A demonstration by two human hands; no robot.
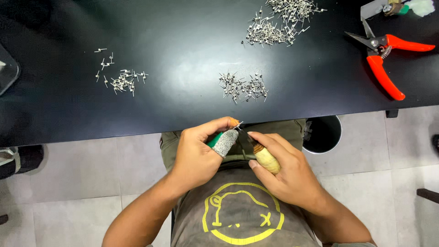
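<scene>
My left hand (199, 153) pinches a small metal pin (238, 124) between the forefinger and the thumb, which wears a grey woven guard (226, 142); a green handle (214, 139) shows under that hand. My right hand (286, 171) grips a small tool with a pale wooden handle (266, 158), its tip near the pin. Both hands hover just off the near edge of the black table (183, 45), over my lap.
Three heaps of small metal pins lie on the table: left (121, 81), centre (243, 87) and far right (279, 20). Orange-handled pruning shears (386, 57) rest at the right. A black bin (323, 133) stands under the table edge on the tiled floor.
</scene>
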